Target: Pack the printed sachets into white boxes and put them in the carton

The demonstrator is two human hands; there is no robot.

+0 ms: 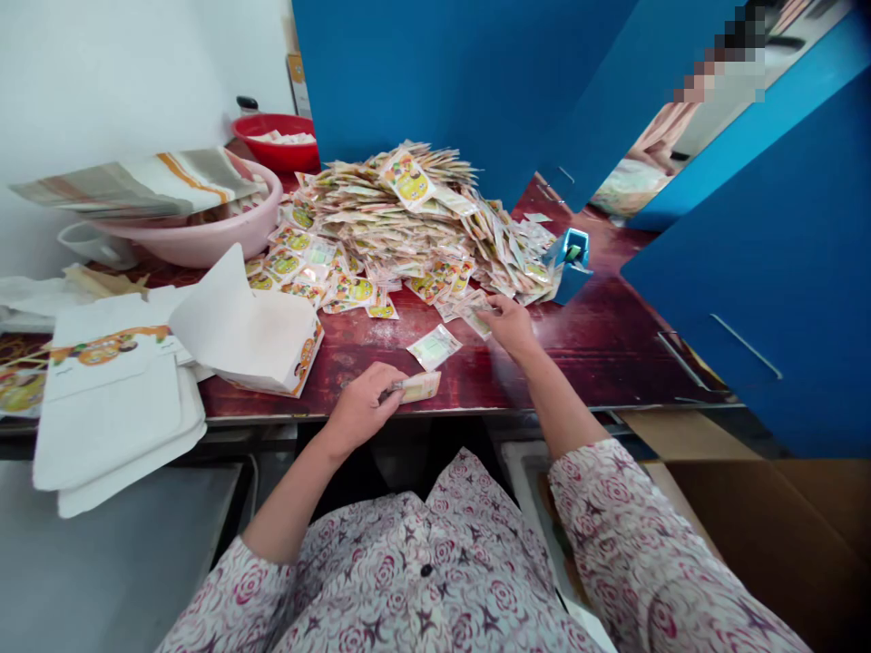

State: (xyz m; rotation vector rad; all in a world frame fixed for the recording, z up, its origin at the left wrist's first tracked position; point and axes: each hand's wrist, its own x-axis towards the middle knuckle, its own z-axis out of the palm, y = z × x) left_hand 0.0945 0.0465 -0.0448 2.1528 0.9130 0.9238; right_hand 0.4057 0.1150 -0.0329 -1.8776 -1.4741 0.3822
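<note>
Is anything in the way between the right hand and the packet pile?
Nothing visible is: the right hand touches a packet at the front of the pile. The blue holder stands off to the right.

The person's left hand (364,408) grips a small packet (420,387), perhaps several together, at the table's (585,354) near edge. The right hand (509,326) has its fingertips at another packet (472,314) in front of the heap (395,222); whether it grips it is unclear. A loose packet (435,347) lies flat between the hands. Right of the heap, touching it or nearly so, stands a blue holder (570,272). To the left are a white box (265,340) with its lid raised, flattened cartons (112,426), and a pink basin (218,243) bearing a striped bundle (150,186). A red basin (289,154) sits behind.
</note>
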